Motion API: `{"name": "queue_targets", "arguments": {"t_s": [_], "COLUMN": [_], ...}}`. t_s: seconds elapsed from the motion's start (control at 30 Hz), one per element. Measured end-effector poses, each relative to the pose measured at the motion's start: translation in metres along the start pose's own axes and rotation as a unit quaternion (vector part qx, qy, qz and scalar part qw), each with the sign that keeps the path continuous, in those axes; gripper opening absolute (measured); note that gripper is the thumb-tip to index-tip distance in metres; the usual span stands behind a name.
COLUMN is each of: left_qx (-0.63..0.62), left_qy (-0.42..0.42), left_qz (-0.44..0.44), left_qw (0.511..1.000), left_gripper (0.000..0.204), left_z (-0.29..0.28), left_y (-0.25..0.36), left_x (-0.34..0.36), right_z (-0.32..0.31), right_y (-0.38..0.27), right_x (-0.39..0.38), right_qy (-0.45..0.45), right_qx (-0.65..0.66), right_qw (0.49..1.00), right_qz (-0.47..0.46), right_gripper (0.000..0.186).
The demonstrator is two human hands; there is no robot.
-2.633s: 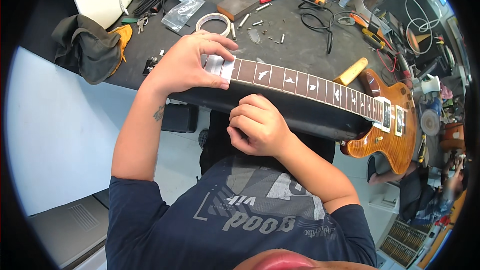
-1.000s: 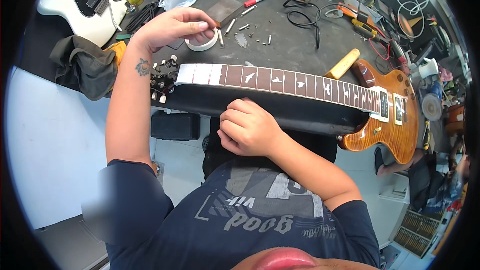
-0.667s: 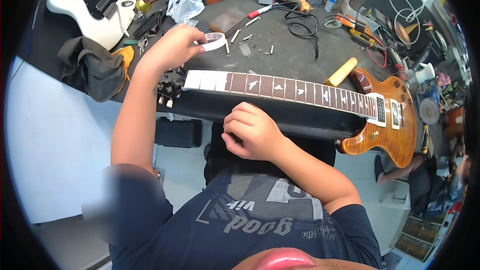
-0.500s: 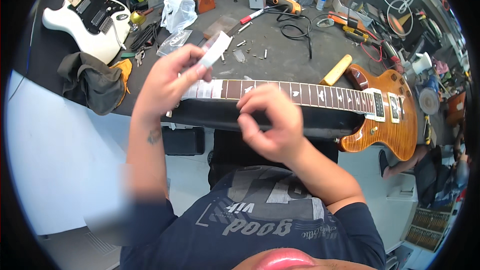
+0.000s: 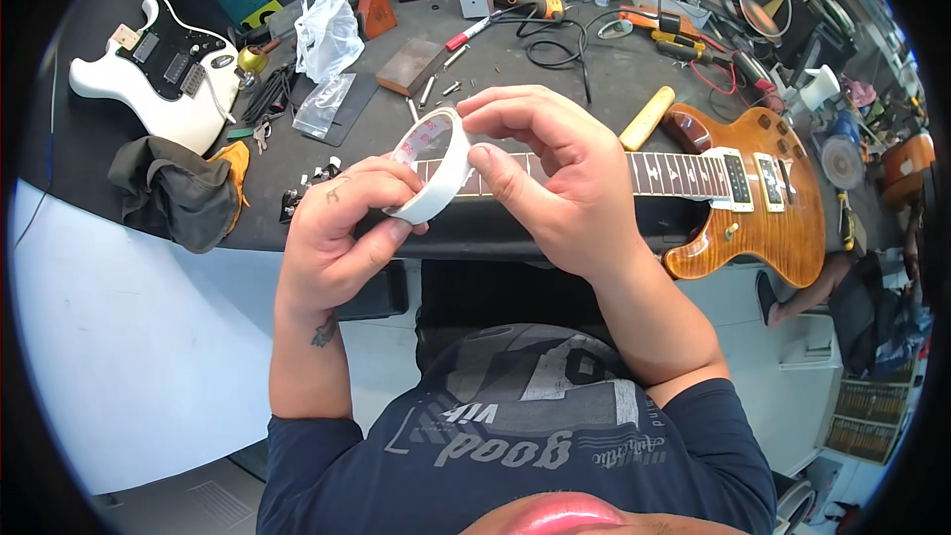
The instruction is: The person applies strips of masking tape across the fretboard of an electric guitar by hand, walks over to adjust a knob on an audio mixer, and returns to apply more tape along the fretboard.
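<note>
A roll of white masking tape (image 5: 443,183) is held over the guitar's neck. My left hand (image 5: 347,223) grips its lower left side, fingers inside the ring and thumb outside. Against the upper right side of the roll, my right hand (image 5: 570,173) has its fingertips and thumb on the rim. The electric guitar (image 5: 758,208) lies along the bench's near edge, with an amber body at the right. Its fretboard (image 5: 674,175) runs leftward behind both hands, which hide a long stretch of it. The headstock's tuners (image 5: 309,183) peek out past my left hand.
A white guitar body (image 5: 163,79) lies at the far left, beside a dark cloth (image 5: 178,188). Behind the roll sit a brown block (image 5: 411,66) and small metal parts. A yellow wooden bar (image 5: 647,119) rests near the neck. Tools and cables crowd the right. Someone's leg (image 5: 807,295) shows there.
My right hand has risen from over the neck to the tape roll and touches it. My left hand has lowered and turned the roll, so its open ring now shows.
</note>
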State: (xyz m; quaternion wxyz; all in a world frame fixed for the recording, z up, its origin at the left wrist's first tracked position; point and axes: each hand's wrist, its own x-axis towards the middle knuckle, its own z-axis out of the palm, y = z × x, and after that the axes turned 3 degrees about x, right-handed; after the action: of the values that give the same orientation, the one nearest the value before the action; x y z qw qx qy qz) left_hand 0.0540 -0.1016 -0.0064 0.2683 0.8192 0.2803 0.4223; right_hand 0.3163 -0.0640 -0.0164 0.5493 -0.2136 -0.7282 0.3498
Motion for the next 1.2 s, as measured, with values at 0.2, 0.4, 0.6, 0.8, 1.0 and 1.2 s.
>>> {"name": "queue_targets", "arguments": {"t_s": [0.2,0.4,0.6,0.8,1.0,1.2], "left_qx": [-0.167,-0.246,-0.255,-0.167,-0.033,0.203], "left_qy": [0.026,0.035,0.030,0.043,0.080,0.077], "left_qz": [-0.047,-0.123,-0.095,-0.089,-0.072,0.037], "left_qw": [0.984,0.961,0.962,0.981,0.994,0.975], "left_gripper": [0.015,0.031,0.033,0.032,0.028,0.030], "left_z": [0.011,0.018,0.035,0.039,0.041,0.039], "left_y": [-0.015,-0.006,-0.005,-0.001,0.004,0.021], "left_x": [-0.008,-0.012,-0.002,-0.004,0.002,0.010], "right_z": [-0.002,0.005,0.015,0.003,0.000,0.001], "right_y": [0.007,0.016,0.026,0.023,-0.004,-0.015], "right_x": [-0.008,-0.007,-0.012,-0.014,-0.012,-0.013], "right_qy": [0.042,0.086,0.165,0.129,0.057,0.040], "right_qx": [0.078,-0.124,0.114,0.059,-0.056,-0.064], "right_qw": [0.994,0.988,0.965,0.984,0.996,0.996], "right_qz": [0.068,-0.033,0.170,0.112,-0.051,-0.040], "right_gripper": [0.024,0.013,0.009,0.012,0.020,0.019]}}
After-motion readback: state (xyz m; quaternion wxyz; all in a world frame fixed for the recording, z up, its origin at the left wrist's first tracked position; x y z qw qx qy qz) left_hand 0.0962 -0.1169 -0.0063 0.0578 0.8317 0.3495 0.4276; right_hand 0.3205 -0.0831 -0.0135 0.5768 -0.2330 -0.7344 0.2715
